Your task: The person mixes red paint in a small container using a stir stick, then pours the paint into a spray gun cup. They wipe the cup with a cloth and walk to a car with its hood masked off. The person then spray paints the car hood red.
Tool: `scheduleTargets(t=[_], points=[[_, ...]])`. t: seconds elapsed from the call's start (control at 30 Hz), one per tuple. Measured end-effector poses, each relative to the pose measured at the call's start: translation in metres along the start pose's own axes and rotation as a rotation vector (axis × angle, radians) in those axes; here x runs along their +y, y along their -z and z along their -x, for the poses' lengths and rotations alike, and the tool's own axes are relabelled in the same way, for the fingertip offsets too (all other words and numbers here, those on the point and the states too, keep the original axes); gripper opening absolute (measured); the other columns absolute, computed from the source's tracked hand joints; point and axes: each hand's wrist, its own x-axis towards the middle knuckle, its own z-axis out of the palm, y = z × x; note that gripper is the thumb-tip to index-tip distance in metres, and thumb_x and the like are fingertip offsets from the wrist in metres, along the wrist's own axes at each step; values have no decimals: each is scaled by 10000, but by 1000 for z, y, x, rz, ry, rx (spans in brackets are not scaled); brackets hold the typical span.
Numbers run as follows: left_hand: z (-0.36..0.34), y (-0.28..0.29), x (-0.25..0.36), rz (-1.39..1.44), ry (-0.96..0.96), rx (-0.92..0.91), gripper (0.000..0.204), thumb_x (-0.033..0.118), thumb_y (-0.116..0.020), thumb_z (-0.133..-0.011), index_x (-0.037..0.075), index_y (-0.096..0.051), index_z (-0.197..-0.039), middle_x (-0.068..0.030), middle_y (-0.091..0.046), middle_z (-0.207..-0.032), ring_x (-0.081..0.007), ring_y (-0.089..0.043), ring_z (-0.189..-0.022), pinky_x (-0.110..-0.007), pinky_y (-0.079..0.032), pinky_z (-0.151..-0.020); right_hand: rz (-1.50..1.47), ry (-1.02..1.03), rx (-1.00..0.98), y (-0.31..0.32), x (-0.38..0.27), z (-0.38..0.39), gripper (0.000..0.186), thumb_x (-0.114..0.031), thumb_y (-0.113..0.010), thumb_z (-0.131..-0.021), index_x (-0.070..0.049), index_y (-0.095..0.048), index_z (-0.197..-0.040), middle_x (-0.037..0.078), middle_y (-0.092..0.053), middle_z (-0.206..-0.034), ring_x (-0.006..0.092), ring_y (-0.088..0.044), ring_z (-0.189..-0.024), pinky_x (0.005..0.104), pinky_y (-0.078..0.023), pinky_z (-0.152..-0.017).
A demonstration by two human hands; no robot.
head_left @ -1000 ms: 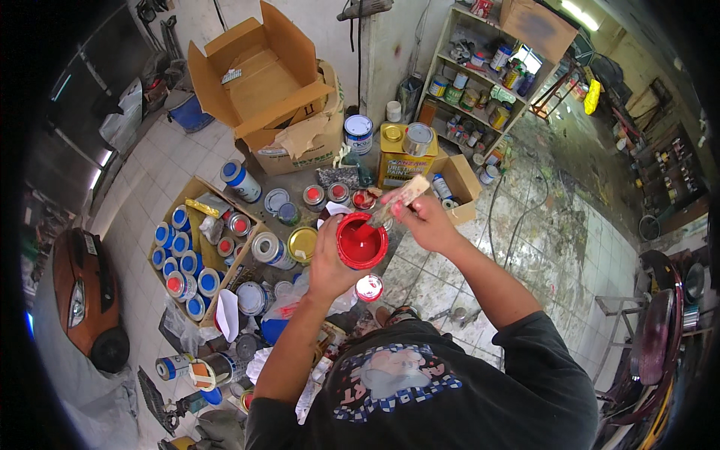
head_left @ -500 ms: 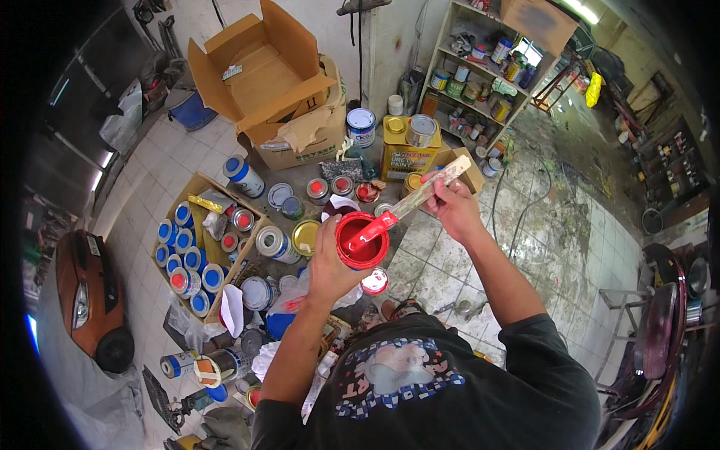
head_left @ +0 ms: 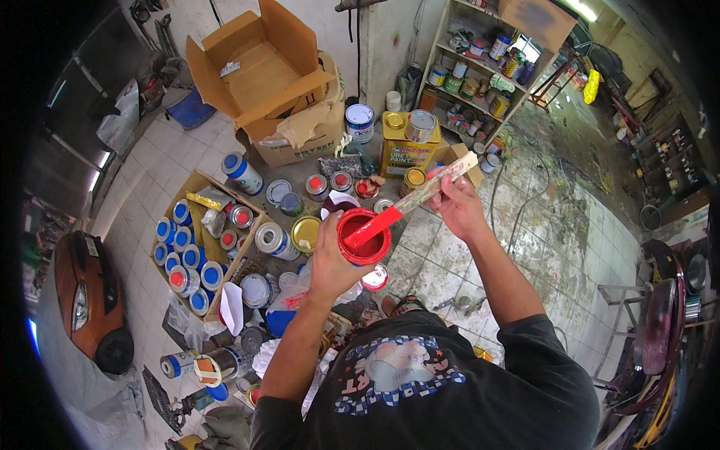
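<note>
Printed lettering stood on the yellow tin (head_left: 406, 156), on the blue-and-white can (head_left: 361, 129) left of that tin, on the carton (head_left: 319, 136) farther left, and on the dark shirt (head_left: 457, 386) well below it.

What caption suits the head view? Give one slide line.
Left hand holds a can of red paint; right hand holds a stick, red end at the opening.

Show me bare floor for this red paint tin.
Right of the right hand, stained tiles lie mostly bare toward the dark red part; another patch runs between the orange car and the carton of capped cans. Crowded: left of the left hand, packed with loose cans.
</note>
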Motion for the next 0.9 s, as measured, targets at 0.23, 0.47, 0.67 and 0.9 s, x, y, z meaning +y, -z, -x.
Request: scheduleTargets(t=[0.23, 0.47, 0.67, 0.9], points=[[7, -10, -18, 27, 110, -18, 1030, 272, -990, -604, 6, -436, -1430, -220, -559, -1342, -409, -575, -1261, -488, -519, -1025, 66, 31, 174, 16, 13, -2, 278, -280, -578, -1088, -29, -612, -1203, -1, -571, -838, 112, -503, -739, 288, -402, -691], [22, -14, -51, -171, 150, -103, 1064, 269, -989, -598, 9, -397, -1443, -240, -527, -1371, -439, -561, -1268, -499, -510, -1038, 222, 5, 371, 51, 69, 10, 258, -242, -557, -1100, -19, -620, -1212, -9, -568, -849, 94, -494, -730, 269, -388, -660], [23, -23, -66, -290, 170, -198, 1033, 262, -965, -614, 14, -395, -1440, -232, -519, -1360, -442, -540, -1284, -507, -482, -1076, 362, -77, 447, 67, 118, 18, 232, -246, -549, -1108, -70, -664, -1207, -23, -614, -874, 63, -511, -726, 245, -403, -637], [5, -45, -77, -452, 221, -335, 1074, 306, -953, -601, -1, -386, -1460, -236, -503, -1388, -446, -529, -1297, -530, -477, -1074, 570, -102, 405, 67, 151, 9, 276, -288, -584, -1083, -53, -699, -1171, 23, -665, -866, 127, -602, -781, 322, -503, -716]])
